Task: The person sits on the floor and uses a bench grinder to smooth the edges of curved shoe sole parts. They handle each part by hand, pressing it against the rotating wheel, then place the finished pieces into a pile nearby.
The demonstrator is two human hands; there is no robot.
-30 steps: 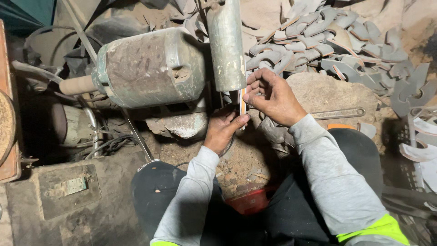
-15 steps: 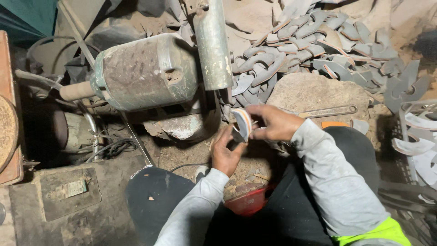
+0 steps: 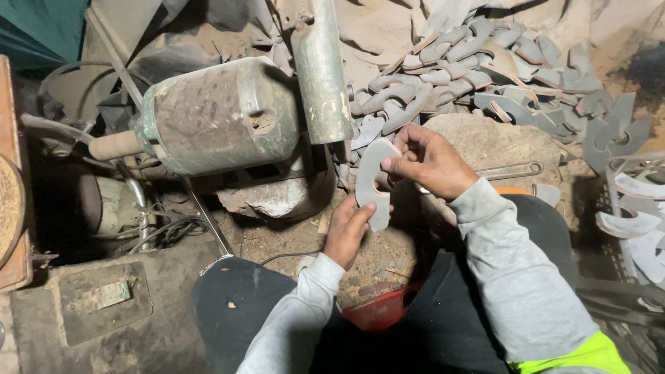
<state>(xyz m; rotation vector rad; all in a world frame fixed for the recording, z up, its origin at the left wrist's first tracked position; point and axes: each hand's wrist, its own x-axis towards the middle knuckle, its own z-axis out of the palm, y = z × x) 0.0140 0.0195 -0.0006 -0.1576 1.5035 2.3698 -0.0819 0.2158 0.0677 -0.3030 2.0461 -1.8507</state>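
A flat, curved grey metal blank (image 3: 370,181) with a notch in one edge is held between both hands. My left hand (image 3: 348,230) grips its lower end from below. My right hand (image 3: 428,162) pinches its upper end with thumb and fingers. The blank's broad face is turned toward me. It sits just in front of the grinder's upright grey wheel guard (image 3: 322,69) and to the right of the rusty green motor housing (image 3: 218,114).
A heap of similar curved metal blanks (image 3: 478,69) lies behind, and more rest at the right edge (image 3: 634,221). A long wrench (image 3: 509,170) lies on a stone block. Cables (image 3: 163,232) run beneath the motor. A red container (image 3: 377,315) sits between my knees.
The blank has come away from the grinder guard toward me and been turned from edge-on to flat-face-on. Both hands have dropped slightly while keeping hold.
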